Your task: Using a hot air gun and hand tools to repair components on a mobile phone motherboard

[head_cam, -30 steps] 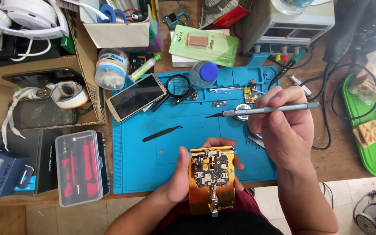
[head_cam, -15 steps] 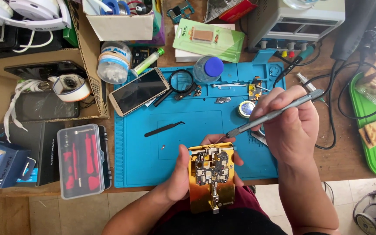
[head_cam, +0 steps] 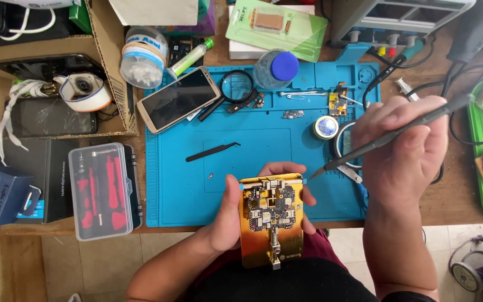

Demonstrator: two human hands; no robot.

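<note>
At the near edge of the desk [head_cam: 454, 207], over the person's lap, a gold-coloured holder plate [head_cam: 271, 223] carries a phone circuit board [head_cam: 270, 208] clamped flat on top. The left hand [head_cam: 227, 215] grips the plate, thumb on its left edge and fingers [head_cam: 278, 168] curled over the far edge. Just to the right, the right hand [head_cam: 406, 148] has its fingers closed around a dark soldering iron [head_cam: 389, 138], held like a pen, its tip close to the plate's upper right corner; I cannot tell if it touches. Beyond lies a blue work mat [head_cam: 185, 184] with black tweezers [head_cam: 212, 151], a smartphone [head_cam: 178, 99] and a magnifying glass [head_cam: 229, 92]. Left of the mat sits a clear case of red tools [head_cam: 97, 190].
</note>
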